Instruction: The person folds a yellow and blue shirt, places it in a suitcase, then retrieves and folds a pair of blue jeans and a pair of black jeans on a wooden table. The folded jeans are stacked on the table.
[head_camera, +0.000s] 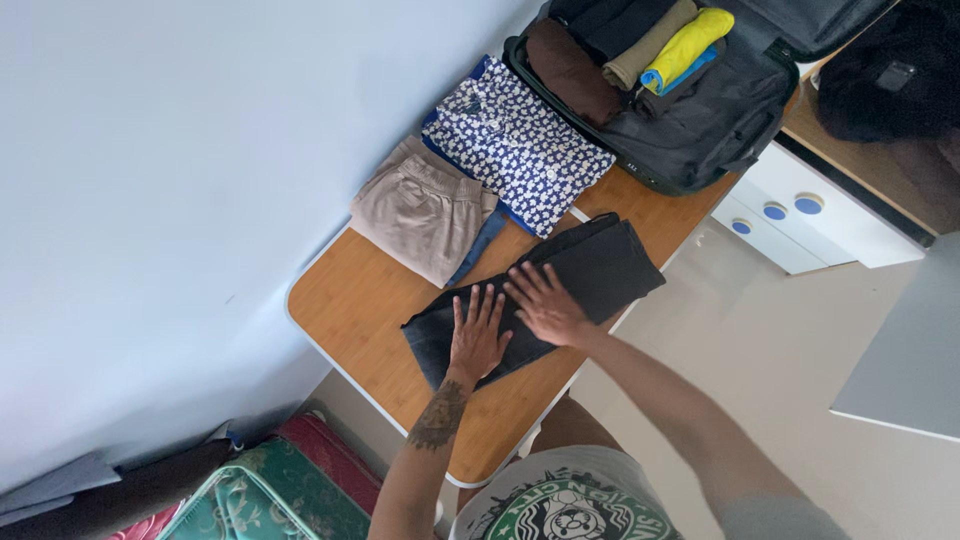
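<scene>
Well, I see no packages or signs, only folded clothes on a wooden counter (370, 300) with a white rim, set against a pale blue wall (150, 200). My left hand (478, 335) and right hand (545, 303) both lie flat on the dark jeans (600, 265), fingers spread wide and gripping nothing (palms pressed down, thumbs nearly touching). The jeans sit folded at the counter's near edge. Beyond them lie beige shorts (420, 210) and, touching those, a blue floral shirt (515, 145). At the far end an open black suitcase (710, 120) holds rolled clothes: brown, dark, tan and a yellow roll (690, 45). Just beside it stands a white drawer unit (810, 220) with blue knobs. The floor is pale.
</scene>
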